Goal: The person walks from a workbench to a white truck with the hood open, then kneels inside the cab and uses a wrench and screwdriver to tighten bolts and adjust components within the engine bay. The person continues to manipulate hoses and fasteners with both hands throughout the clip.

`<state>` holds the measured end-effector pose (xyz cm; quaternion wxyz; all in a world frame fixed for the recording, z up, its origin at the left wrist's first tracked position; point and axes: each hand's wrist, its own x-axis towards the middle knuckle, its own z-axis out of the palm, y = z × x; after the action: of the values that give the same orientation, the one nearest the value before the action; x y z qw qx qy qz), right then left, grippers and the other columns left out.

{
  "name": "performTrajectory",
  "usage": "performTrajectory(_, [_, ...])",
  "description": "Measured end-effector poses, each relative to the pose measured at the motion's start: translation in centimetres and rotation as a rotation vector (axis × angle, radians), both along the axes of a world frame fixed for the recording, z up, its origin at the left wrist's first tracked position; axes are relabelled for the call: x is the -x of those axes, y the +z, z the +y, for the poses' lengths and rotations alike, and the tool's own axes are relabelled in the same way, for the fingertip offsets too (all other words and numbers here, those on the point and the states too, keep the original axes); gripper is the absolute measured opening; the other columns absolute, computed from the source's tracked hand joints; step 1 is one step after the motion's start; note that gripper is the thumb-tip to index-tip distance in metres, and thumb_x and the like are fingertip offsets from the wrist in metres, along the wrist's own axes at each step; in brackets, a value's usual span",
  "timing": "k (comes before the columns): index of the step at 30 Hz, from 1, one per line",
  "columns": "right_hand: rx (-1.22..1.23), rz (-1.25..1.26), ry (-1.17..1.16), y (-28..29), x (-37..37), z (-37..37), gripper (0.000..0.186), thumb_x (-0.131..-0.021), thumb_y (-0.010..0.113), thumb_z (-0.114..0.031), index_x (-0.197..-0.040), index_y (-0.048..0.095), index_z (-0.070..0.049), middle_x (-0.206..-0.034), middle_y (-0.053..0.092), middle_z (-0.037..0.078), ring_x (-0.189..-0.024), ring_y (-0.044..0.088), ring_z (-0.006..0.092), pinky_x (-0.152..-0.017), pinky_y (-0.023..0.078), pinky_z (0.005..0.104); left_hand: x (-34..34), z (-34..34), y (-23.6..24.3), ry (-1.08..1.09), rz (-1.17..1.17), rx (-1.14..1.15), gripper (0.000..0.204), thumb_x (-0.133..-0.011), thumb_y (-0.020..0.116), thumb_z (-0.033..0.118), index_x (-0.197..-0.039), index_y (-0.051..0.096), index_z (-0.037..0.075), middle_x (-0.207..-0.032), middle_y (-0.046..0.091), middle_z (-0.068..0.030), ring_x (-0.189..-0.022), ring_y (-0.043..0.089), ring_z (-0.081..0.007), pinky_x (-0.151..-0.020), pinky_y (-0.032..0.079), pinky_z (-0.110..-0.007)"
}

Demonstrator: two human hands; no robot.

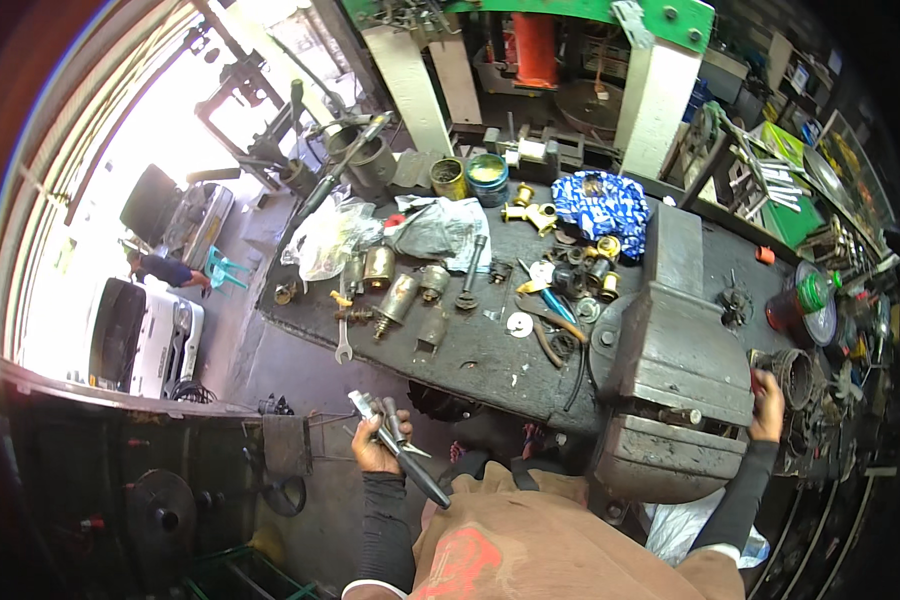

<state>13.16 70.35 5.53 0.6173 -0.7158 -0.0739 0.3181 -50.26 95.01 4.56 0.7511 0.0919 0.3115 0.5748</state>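
Observation:
My left hand [378, 450] is closed around a black-handled ratchet-like tool [417, 472] and some grey metal socket-like pieces [394, 422]. It is in front of the workbench's near edge, below an open-ended wrench [343, 340] that lies on the bench and juts over that edge. On the right is a big grey bench vise [685, 350]. Against the vise's right side is my right hand [767, 410], its fingers bent and partly hidden. Whether they grip anything I cannot make out. A round metal ring part [796, 378] sits just beyond that hand.
The dark workbench [510, 375] carries metal cylinders [398, 300], brass fittings [540, 217], plastic bags [335, 243], a blue patterned cloth [600, 205] and open cans [487, 178]. A green-and-white press frame [660, 100] stands behind. Farther left, another person [165, 268] is near a white vehicle [150, 335].

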Motion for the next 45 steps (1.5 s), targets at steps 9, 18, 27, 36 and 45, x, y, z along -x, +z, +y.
performTrajectory(9, [-0.317, -0.49, -0.202, 23.5, 13.4, -3.2, 0.044, -0.101, 0.05, -0.027, -0.139, 0.04, -0.009, -0.089, 0.053, 0.001, -0.059, 0.045, 0.0043, -0.046, 0.038, 0.0188, 3.8, 3.9, -0.4, 0.068, -0.11, 0.07, 0.029, -0.078, 0.061, 0.006, -0.107, 0.058, 0.006, -0.105, 0.06, -0.0125, -0.086, 0.062, -0.0346, -0.068, 0.054, -0.044])
performTrajectory(18, [-0.076, -0.548, 0.914, 15.8, 46.9, 20.2, 0.026, -0.083, 0.07, -0.007, -0.108, 0.065, -0.003, -0.081, 0.062, 0.004, -0.063, 0.059, 0.0092, -0.054, 0.047, 0.0256, 17.4, 7.7, -2.2, 0.055, -0.236, -0.044, 0.028, -0.083, 0.057, 0.007, -0.111, 0.064, 0.006, -0.113, 0.062, -0.0162, -0.096, 0.06, -0.0363, -0.072, 0.056, -0.043])
performTrajectory(27, [-0.224, -0.695, 1.156, 12.2, 67.2, 32.8, 0.033, -0.081, 0.074, -0.007, -0.112, 0.064, -0.003, -0.078, 0.056, 0.009, -0.059, 0.056, 0.0179, -0.056, 0.045, 0.0292, 33.1, 13.2, 2.7, 0.105, -0.054, 0.037, 0.028, -0.078, 0.061, 0.006, -0.106, 0.059, 0.007, -0.104, 0.062, -0.0117, -0.087, 0.063, -0.0332, -0.066, 0.056, -0.04])
performTrajectory(36, [-0.053, 0.382, 1.384, 12.3, 75.2, 45.2, 0.039, -0.091, 0.067, -0.022, -0.125, 0.061, -0.002, -0.084, 0.059, -0.003, -0.076, 0.053, 0.0068, -0.068, 0.043, 0.0237, 43.1, 26.5, -0.9, 0.174, -0.162, 0.057, 0.028, -0.079, 0.06, 0.003, -0.107, 0.058, 0.006, -0.105, 0.063, -0.0105, -0.09, 0.064, -0.0318, -0.067, 0.057, -0.041])
performTrajectory(45, [-0.216, 0.986, 1.478, 10.4, 84.9, 63.3, 0.065, -0.086, 0.065, -0.036, -0.127, 0.049, 0.013, -0.078, 0.061, 0.017, -0.059, 0.054, 0.0177, -0.053, 0.042, 0.0278, 56.9, 39.3, 1.1, 0.276, -0.026, 0.119, 0.027, -0.08, 0.059, 0.009, -0.107, 0.057, 0.007, -0.1, 0.064, -0.013, -0.082, 0.065, -0.0301, -0.063, 0.058, -0.042])
